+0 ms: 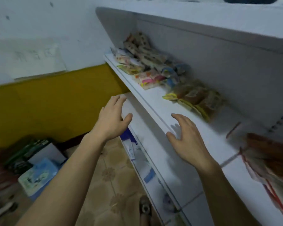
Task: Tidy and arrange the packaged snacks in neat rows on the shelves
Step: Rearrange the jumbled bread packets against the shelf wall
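A: Head view, item one?
B: White shelf (155,101), running from upper left to lower right. Packaged snacks (155,70) lie on it in a loose heap toward its back wall, not in rows.

A: Break the heap down.
B: Far end of the shelf: brown-spotted packets (142,46). Nearer: pink and white packets (149,79) and blue-trimmed packets (170,74). Nearest: brown packets with yellow edges (196,100). Print is blurred; no brand or wording can be read.

A: Hands?
B: Left hand (112,119), fingers spread and relaxed, holding nothing, in front of the shelf's edge. Right hand (186,137), likewise relaxed and holding nothing, over the bare front strip of the shelf, apart from the heap. Nothing lies between it and the packets.

A: Other stock?
B: Red-and-white bagged goods (271,162) at the shelf's near right end. A lower shelf (144,160) below, with blurred blue and white items. Left of the shelf: a wall, white above and yellow (55,98) below. On the patterned floor (111,185) below the shelf: a blue box (39,175), a green-striped box (28,149), a shoe (145,207).
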The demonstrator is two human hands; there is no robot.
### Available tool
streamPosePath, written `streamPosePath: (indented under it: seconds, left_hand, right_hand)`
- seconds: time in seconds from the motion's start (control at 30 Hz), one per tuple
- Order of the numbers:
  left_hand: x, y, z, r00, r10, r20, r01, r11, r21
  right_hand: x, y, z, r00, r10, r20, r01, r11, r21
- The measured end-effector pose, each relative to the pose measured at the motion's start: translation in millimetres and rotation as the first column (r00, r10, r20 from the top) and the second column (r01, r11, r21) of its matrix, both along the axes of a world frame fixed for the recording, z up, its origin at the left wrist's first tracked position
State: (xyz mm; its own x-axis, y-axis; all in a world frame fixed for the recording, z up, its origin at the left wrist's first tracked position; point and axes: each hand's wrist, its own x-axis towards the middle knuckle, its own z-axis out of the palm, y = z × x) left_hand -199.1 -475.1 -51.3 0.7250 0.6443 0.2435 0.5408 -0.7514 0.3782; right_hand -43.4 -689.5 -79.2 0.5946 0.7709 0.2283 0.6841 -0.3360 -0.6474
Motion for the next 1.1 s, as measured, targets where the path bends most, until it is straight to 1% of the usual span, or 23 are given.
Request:
streamPosePath:
  seconds: [0.13,0.2,0.3,0.37,0.47,0.63,0.8,0.83,0.9,1.0,1.1]
  left_hand:
    - [21,97,-8,0.997,0.076,-0.027,-0.077,0.996,-0.043]
    - [35,145,-8,0.995,0.088,-0.042,-0.091,0.994,-0.062]
    - [54,212,-6,0.991,0.129,-0.028,-0.130,0.989,-0.073]
    - [65,255,-8,0.989,0.147,-0.024,-0.149,0.986,-0.076]
    - [86,319,-17,0.988,0.154,-0.027,-0.156,0.982,-0.103]
    - [141,423,-35,0.995,0.098,0.021,-0.094,0.984,-0.151]
    - [205,543,-50,0.998,-0.036,0.047,0.044,0.981,-0.191]
    - [218,569,-49,0.997,-0.057,0.056,0.067,0.979,-0.192]
    - [247,616,-43,0.993,-0.080,0.087,0.098,0.970,-0.221]
    - [285,679,-32,0.982,-0.124,0.144,0.157,0.957,-0.242]
    - [324,729,-22,0.963,-0.135,0.233,0.194,0.947,-0.255]
  right_hand:
    - [35,117,7,0.997,0.075,0.016,-0.075,0.997,-0.001]
    - [52,175,14,0.993,0.112,0.037,-0.112,0.994,0.003]
    - [79,256,20,0.986,0.152,0.071,-0.148,0.987,-0.056]
    - [97,301,22,0.982,0.166,0.090,-0.156,0.981,-0.115]
    - [120,356,22,0.980,0.186,0.065,-0.178,0.978,-0.111]
    - [155,444,15,0.989,0.137,0.051,-0.135,0.990,-0.035]
    - [181,545,1,0.991,0.108,0.077,-0.105,0.994,-0.037]
    - [188,566,1,0.992,0.083,0.092,-0.079,0.996,-0.037]
    - [202,599,6,0.993,-0.018,0.114,0.020,1.000,-0.015]
    - [220,655,25,0.986,-0.127,0.108,0.125,0.992,0.031]
    - [238,711,36,0.984,-0.157,0.084,0.151,0.986,0.067]
